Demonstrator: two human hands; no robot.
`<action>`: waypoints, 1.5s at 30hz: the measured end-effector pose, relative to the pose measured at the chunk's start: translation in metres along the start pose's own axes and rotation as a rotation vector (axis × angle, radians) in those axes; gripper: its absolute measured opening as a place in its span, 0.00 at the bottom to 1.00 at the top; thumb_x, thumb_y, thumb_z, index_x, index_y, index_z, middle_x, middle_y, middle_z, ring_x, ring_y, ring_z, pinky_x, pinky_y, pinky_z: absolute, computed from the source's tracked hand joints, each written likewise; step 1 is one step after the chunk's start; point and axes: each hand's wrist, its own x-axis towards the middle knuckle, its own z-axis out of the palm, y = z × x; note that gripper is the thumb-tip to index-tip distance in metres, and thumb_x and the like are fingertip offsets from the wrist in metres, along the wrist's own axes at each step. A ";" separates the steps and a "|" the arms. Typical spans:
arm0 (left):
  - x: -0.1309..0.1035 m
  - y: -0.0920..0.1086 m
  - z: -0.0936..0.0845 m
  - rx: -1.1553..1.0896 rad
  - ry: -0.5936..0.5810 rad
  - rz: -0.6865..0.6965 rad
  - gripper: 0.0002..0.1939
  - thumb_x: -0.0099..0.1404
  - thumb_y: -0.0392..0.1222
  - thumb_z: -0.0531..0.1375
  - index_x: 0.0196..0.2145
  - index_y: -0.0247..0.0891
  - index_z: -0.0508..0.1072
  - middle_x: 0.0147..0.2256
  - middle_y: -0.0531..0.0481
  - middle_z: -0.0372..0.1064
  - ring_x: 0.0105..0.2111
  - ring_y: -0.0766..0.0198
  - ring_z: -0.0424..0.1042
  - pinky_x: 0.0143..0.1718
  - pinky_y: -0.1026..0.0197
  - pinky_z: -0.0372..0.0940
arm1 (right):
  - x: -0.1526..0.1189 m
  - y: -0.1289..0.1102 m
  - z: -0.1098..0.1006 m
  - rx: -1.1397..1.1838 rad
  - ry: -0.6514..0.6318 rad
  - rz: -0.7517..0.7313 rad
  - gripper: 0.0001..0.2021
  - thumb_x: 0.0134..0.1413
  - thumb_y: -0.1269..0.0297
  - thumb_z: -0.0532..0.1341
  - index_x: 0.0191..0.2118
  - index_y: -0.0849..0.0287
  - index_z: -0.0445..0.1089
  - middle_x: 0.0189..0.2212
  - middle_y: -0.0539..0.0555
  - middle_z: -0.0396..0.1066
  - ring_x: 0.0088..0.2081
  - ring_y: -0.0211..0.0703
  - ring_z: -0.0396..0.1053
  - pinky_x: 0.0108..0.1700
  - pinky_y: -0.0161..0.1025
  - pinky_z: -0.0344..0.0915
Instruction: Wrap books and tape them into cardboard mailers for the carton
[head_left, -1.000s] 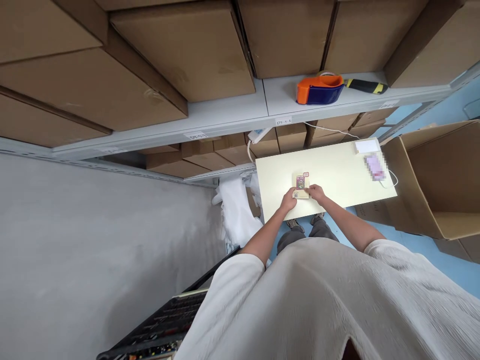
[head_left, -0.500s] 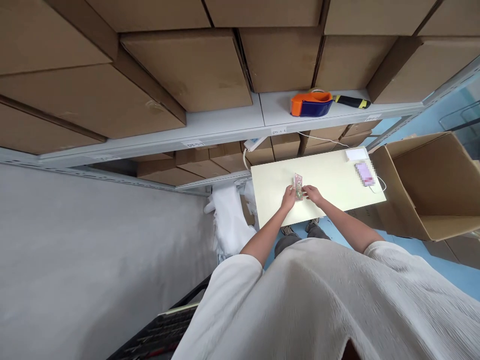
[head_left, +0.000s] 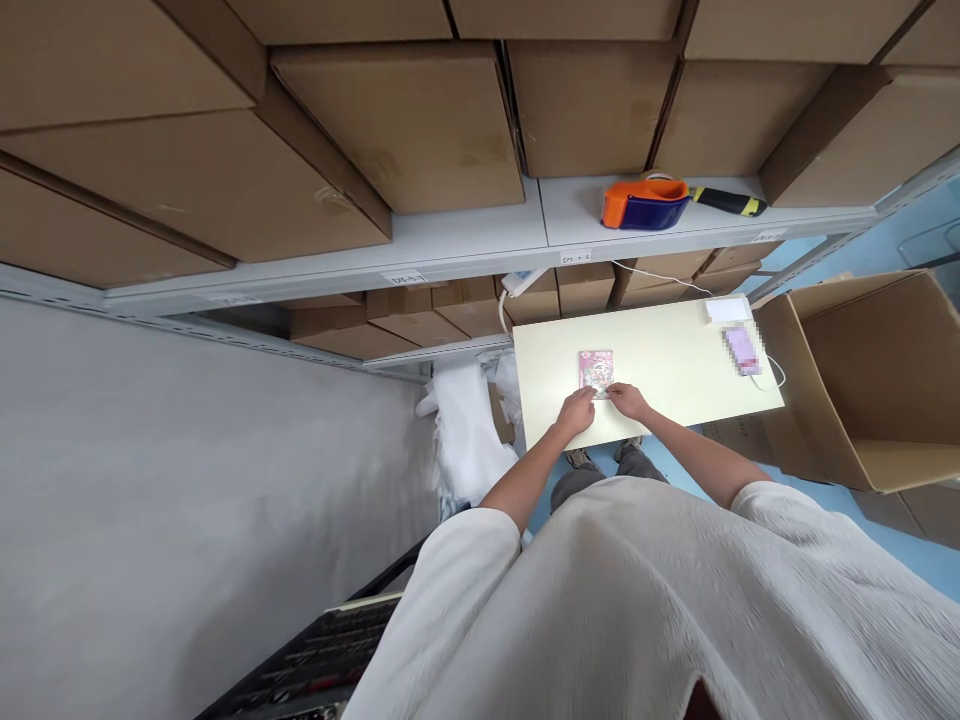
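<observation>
The person in the pale shirt (head_left: 600, 590) stands over a cream counter (head_left: 675, 365), both arms stretched forward; between the hands, toward the counter's left end, is a small, flat pink packet (head_left: 596, 367) with a busy printed face turned up; the left hand (head_left: 577, 411) grasps it at its near left corner, fingers curled in, and the right hand (head_left: 627, 401) pinches the near right corner; whether the packet lies on the counter or is held slightly above it, I cannot tell from here.

Toward the counter's right end sits a white box (head_left: 727, 309), with a blurred lilac item (head_left: 742, 351) just beside it and a white cable (head_left: 780, 375) curving off at its side; past that end gapes a large open carton (head_left: 889, 365).

Behind the counter runs a grey shelf (head_left: 465, 232); cardboard boxes (head_left: 405, 135) are packed along it, and near its front edge rest an orange and blue tape dispenser (head_left: 645, 205) and, just beside that, a tool with a black and yellow handle (head_left: 727, 202); beneath the shelf a white power strip (head_left: 523, 281) shows; rumpled white wrapping (head_left: 471, 435) spills down left of the counter.
</observation>
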 end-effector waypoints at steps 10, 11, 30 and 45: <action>-0.016 -0.011 0.001 0.331 -0.144 -0.012 0.41 0.73 0.31 0.51 0.82 0.37 0.52 0.81 0.36 0.50 0.81 0.48 0.51 0.81 0.38 0.44 | 0.008 0.034 0.015 -0.456 -0.269 -0.486 0.46 0.54 0.69 0.62 0.79 0.71 0.57 0.81 0.71 0.50 0.82 0.67 0.49 0.81 0.62 0.53; -0.015 -0.013 -0.002 0.364 -0.142 -0.033 0.42 0.74 0.32 0.51 0.83 0.36 0.50 0.81 0.36 0.49 0.81 0.48 0.50 0.81 0.38 0.44 | 0.015 0.030 0.020 -0.467 -0.279 -0.507 0.48 0.54 0.69 0.62 0.80 0.72 0.54 0.82 0.72 0.48 0.82 0.67 0.46 0.82 0.63 0.51; -0.003 -0.083 -0.073 0.323 -0.032 -0.372 0.52 0.67 0.32 0.58 0.84 0.40 0.44 0.83 0.40 0.43 0.81 0.38 0.45 0.81 0.27 0.35 | 0.092 -0.087 0.076 -0.642 -0.413 -0.454 0.52 0.55 0.68 0.63 0.83 0.72 0.45 0.85 0.68 0.35 0.84 0.67 0.37 0.83 0.58 0.45; -0.009 -0.087 -0.079 0.349 -0.029 -0.286 0.54 0.71 0.36 0.60 0.85 0.42 0.36 0.83 0.35 0.36 0.78 0.35 0.55 0.74 0.36 0.57 | 0.081 -0.112 0.058 -0.607 -0.474 -0.329 0.52 0.61 0.63 0.66 0.85 0.62 0.43 0.85 0.61 0.21 0.83 0.68 0.40 0.76 0.54 0.63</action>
